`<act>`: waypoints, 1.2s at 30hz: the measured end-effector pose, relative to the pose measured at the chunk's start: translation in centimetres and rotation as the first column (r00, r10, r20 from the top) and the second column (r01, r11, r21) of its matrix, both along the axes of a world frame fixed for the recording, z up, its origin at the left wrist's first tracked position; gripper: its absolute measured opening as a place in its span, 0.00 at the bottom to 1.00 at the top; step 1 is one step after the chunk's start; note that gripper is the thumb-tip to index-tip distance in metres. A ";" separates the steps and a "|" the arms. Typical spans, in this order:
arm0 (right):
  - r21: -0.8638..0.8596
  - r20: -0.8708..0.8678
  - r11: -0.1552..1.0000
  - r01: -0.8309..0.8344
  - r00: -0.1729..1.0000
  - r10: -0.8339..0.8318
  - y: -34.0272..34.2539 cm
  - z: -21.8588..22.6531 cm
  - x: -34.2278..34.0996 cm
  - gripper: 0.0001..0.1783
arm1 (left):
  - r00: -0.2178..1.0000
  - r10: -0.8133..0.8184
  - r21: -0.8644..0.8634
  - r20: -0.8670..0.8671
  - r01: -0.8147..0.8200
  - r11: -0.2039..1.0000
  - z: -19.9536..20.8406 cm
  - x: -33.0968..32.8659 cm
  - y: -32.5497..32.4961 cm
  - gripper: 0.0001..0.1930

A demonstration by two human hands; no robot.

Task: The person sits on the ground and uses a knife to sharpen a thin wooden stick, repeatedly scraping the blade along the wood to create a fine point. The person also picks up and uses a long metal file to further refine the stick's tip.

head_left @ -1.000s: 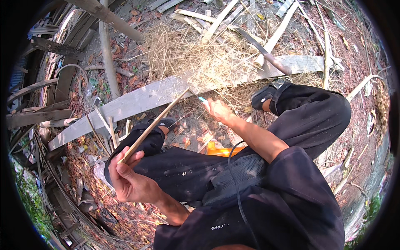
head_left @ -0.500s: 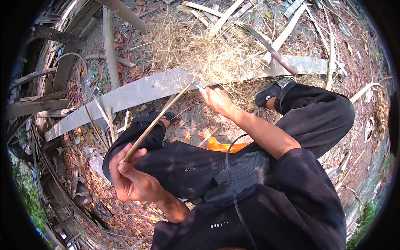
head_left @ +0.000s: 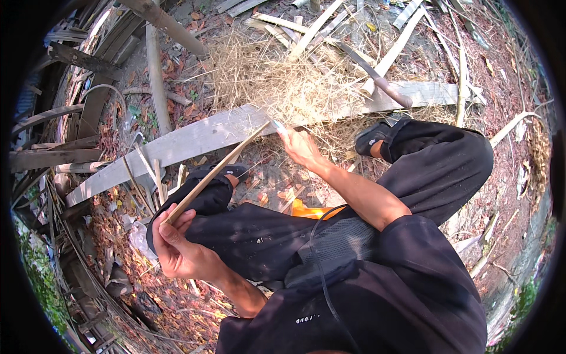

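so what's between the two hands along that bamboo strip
In the head view, only the bare bamboo strip spans from left hand to right hand, crossing above the black-trousered knee.

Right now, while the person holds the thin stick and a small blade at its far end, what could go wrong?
1. The right hand holds a small blade at the tip of the thin stick, close to the fingers; a slip may cut them.
2. The stick runs back to the left hand above the knee, so the blade might slide toward both.

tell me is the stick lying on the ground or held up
Held up. The stick slants off the ground: the left hand grips its near end and the right hand meets its far end, by a small blade.
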State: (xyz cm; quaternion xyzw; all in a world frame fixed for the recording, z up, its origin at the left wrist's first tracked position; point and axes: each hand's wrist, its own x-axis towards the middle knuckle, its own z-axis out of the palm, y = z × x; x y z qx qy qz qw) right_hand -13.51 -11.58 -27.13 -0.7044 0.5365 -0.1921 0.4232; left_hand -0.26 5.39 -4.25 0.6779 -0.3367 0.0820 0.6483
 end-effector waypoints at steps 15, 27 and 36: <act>-0.027 -0.051 0.969 -0.246 0.968 0.244 1.6 2.8 1.1 0.25 | 0.999 0.044 0.017 0.014 -0.044 0.999 -0.3 1.4 0.5 0.20; -0.028 -0.136 0.964 -0.264 0.957 0.258 0.8 2.3 0.9 0.26 | 0.999 0.031 -0.026 -0.013 -0.032 0.999 -0.2 1.0 -0.1 0.19; 0.076 -0.014 0.989 -0.129 0.991 0.130 -0.1 3.4 1.5 0.27 | 0.994 0.113 -0.037 0.010 -0.112 0.993 0.3 0.9 -0.7 0.16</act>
